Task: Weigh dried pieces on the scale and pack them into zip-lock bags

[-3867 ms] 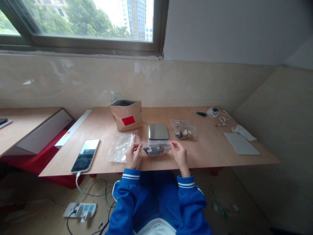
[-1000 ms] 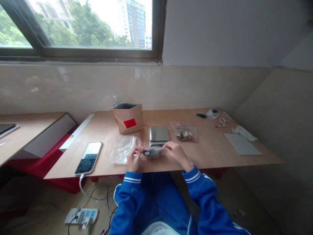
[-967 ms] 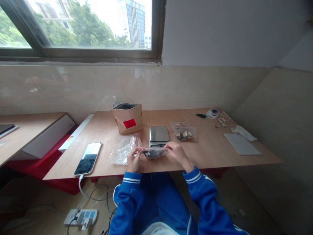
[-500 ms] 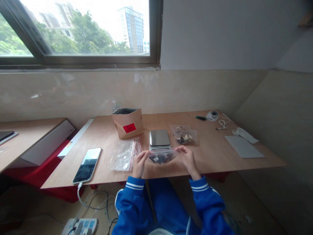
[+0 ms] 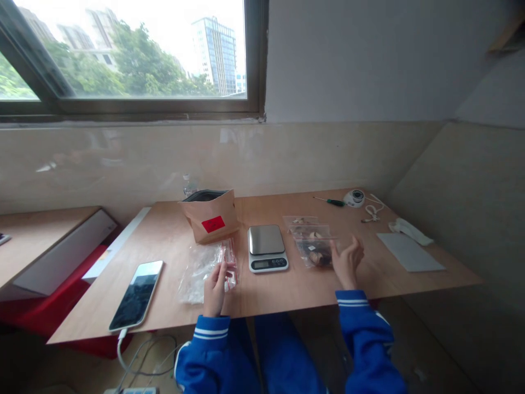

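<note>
My left hand (image 5: 216,288) is over the right edge of several flat, clear zip-lock bags (image 5: 194,276) with red seal strips. Its thumb and fingers look slightly apart, and whether they touch the plastic is unclear. A zip-lock bag with dark pieces (image 5: 315,253) and a small white label lies right of the scale, overlapping another zip-lock bag of pale and brown pieces (image 5: 301,227). At its right edge is my right hand (image 5: 348,261), thumb and fingers spread. Between my hands stands a kitchen scale (image 5: 266,241) with nothing on its metal plate.
A brown paper pouch (image 5: 215,221) with a red label stands open behind the bags. A phone (image 5: 137,295) on a cable lies left. At the back right are a screwdriver (image 5: 334,202) and a white dome camera (image 5: 355,198), with a grey sheet (image 5: 410,251) nearer the edge.
The bag of dark pieces, held in both hands before, has gone right onto the other filled bags. My left hand has moved left to the flat bags, and the scale's front is uncovered.
</note>
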`<state>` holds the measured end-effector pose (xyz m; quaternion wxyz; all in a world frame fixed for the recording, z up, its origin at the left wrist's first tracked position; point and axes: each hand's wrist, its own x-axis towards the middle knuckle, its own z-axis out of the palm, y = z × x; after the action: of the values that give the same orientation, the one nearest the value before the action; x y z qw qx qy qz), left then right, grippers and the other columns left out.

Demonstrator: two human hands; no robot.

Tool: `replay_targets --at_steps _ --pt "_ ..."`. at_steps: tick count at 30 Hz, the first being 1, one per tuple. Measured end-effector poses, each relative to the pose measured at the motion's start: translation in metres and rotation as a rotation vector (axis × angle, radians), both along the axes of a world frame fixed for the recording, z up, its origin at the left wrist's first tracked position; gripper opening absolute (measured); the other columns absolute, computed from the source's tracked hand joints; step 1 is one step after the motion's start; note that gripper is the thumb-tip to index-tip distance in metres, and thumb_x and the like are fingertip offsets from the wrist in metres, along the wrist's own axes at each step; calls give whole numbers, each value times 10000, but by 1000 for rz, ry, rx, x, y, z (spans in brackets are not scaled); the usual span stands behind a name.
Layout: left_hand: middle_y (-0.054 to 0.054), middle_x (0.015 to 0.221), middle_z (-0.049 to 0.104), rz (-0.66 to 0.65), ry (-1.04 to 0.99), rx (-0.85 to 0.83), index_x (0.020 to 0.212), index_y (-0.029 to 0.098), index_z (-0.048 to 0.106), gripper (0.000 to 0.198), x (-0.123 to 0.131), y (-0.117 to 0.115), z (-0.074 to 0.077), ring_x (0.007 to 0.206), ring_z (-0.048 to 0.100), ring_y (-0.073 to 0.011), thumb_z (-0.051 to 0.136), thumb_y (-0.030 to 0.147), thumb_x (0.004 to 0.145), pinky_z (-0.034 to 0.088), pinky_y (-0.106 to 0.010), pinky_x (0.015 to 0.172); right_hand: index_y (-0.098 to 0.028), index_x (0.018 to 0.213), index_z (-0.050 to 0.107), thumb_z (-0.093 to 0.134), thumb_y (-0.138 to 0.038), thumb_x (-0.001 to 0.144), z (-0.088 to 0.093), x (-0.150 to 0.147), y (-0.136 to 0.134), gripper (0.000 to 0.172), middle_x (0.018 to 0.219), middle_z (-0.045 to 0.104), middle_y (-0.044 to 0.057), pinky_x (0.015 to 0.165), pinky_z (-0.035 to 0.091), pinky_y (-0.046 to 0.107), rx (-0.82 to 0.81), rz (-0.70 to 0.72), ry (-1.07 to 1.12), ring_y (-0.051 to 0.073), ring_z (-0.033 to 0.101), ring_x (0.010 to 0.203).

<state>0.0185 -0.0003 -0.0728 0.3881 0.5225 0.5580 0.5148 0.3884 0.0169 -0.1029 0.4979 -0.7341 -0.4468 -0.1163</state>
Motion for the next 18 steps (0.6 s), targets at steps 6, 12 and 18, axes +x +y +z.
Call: replay_targets --at_steps 6,12,18 --pt "-70 1133 661 232 311 283 1093 209 654 354 -11 28 44 1038 594 -217 442 406 891 470 -327 835 -137 1401 325 355 -469 917 -38 -46 -14 587 1472 280 234 1030 292 590 -264 112 -243 370 281 1350" --pt "-94 1337 545 599 494 521 1269 194 555 428 -23 94 118 1251 462 -232 490 365 882 293 -391 1077 -70 1401 342 348 -438 912 -34 -48 6 613 1465 308 247 1062 242 598 -484 104 -226 396 285 1352" --pt "-114 1281 596 551 643 249 1207 204 611 404 -27 130 135 1239 467 -302 550 358 838 301 -477 1035 -154 1444 282 362 -372 939 19 -108 -7 555 1532 200 181 1080 264 586 -341 461 -246 340 167 1419"
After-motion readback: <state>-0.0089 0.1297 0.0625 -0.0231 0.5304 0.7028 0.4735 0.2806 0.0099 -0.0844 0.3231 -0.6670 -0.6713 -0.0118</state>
